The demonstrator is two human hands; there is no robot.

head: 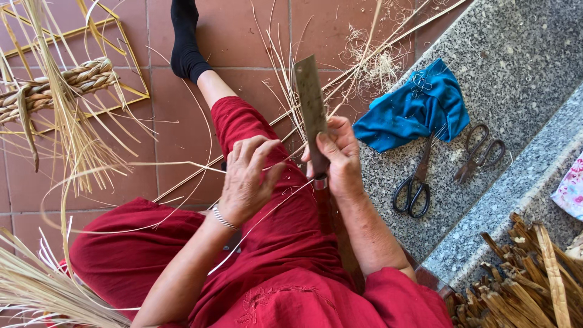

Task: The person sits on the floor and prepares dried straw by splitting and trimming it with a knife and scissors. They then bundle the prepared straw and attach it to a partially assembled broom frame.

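My right hand [340,157] grips a broad flat knife [311,104] by its handle, with the dull blade pointing up and away from me. My left hand [246,177] pinches a thin pale straw strip [152,164] beside the blade, over my lap in red clothing [285,243]. The strip curves off to the left across the tiled floor. A silver bracelet [223,218] sits on my left wrist.
Two pairs of dark scissors [415,182] [480,152] and a blue cloth [419,106] lie on the granite step [522,54] at right. Cut reed pieces [522,273] pile at lower right. A braided straw band [61,82] on a yellow wire frame [130,45] and loose straw lie at left.
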